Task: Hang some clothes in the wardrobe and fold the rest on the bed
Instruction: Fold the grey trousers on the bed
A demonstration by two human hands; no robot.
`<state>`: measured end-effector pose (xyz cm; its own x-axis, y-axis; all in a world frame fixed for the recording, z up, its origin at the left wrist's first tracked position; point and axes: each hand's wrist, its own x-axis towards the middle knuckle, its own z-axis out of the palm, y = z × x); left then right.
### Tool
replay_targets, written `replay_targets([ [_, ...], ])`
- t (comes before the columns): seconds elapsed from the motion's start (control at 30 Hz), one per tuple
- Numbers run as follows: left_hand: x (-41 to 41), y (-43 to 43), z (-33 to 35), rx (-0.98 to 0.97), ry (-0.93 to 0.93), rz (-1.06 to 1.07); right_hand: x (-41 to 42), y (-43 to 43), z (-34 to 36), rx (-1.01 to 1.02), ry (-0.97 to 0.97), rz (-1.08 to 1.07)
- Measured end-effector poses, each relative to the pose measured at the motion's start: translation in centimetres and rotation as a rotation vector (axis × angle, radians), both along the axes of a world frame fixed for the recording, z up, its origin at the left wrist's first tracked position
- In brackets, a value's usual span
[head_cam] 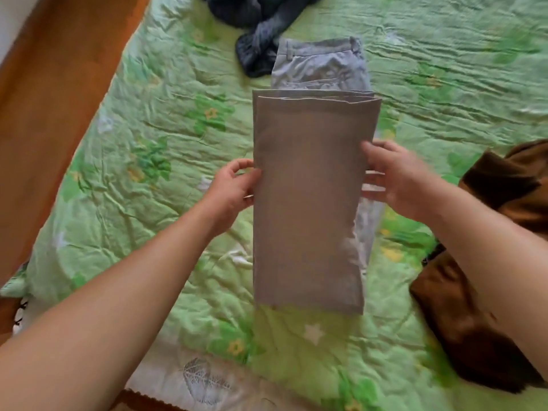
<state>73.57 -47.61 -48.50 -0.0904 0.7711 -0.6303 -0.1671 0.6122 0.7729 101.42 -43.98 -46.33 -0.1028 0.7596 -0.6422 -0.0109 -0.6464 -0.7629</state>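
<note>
So we've got the grey trousers (311, 188) folded lengthways into a long narrow panel, and we're holding that panel up off the bed (148, 137) with both hands, roughly halfway along it. Our left hand (234, 188) comes in from the lower left with the forearm stretched out and the wrist bent a bit inward. Its fingers (237, 166) are curled round the left edge of the cloth, gripping it. Our right hand (397, 176) reaches in from the right side at about the same height, maybe a touch higher. The thumb sits on the front face near the right edge, and the other fingers (375, 192) are tucked in behind, so it's pinching the fabric between them. The near end of the panel hangs free above the green flowery quilt and throws a shadow on it, while the waistband end lies flat on the bed further away from us. A crumpled dark blue garment (261, 34) sits just beside the waistband, touching its left corner as far as we can tell. A brown garment (474, 262) is heaped on the quilt under our right forearm. The wooden floor (53, 93) shows along the left side of the bed.
</note>
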Motion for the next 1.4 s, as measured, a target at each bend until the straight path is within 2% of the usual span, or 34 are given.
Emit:
replay_targets([
  [0.1,0.2,-1.4,-4.0,-0.259,0.059,-0.100,0.4,-1.7,-3.9,-0.292,-0.132,0.177],
  [0.17,0.4,-4.2,-6.1,-0.329,0.115,-0.160,0.1,-5.2,-6.3,-0.394,-0.189,0.161],
  [0.3,0.3,-8.7,-7.3,-0.268,0.161,-0.037,-0.2,-10.9,-8.7,-0.336,-0.318,0.188],
  [0.43,0.4,-12.7,-7.0,-0.298,0.142,-0.156,-0.9,-13.4,-8.2,-0.194,-0.298,0.190],
  [0.5,0.4,-13.5,-6.8,-0.268,0.147,-0.186,-1.5,-13.4,-7.7,-0.137,-0.292,0.126],
  [0.6,0.7,-13.6,-6.4,-0.231,0.125,-0.176,-1.6,-13.1,-7.8,-0.250,-0.145,-0.051],
  [0.7,1.2,-13.9,-6.6,-0.225,0.103,-0.191,-0.7,-14.4,-8.2,-0.403,-0.149,0.157],
  [0.77,1.6,-14.6,-6.5,-0.253,0.102,-0.225,0.1,-15.7,-8.7,-0.472,-0.152,0.206],
  [0.97,0.7,-17.6,-5.5,-0.288,0.054,-0.328,0.2,-20.0,-8.2,-0.530,-0.034,0.089],
  [1.1,0.0,-21.3,-6.2,-0.340,0.044,-0.419,-0.4,-24.5,-8.6,-0.596,-0.055,0.086],
  [1.2,-0.6,-23.2,-7.0,-0.357,0.065,-0.466,-1.4,-27.9,-9.5,-0.590,-0.097,0.109],
  [1.4,-1.6,-23.1,-7.6,-0.363,0.011,-0.478,-1.7,-29.8,-11.0,-0.523,-0.055,-0.043],
])
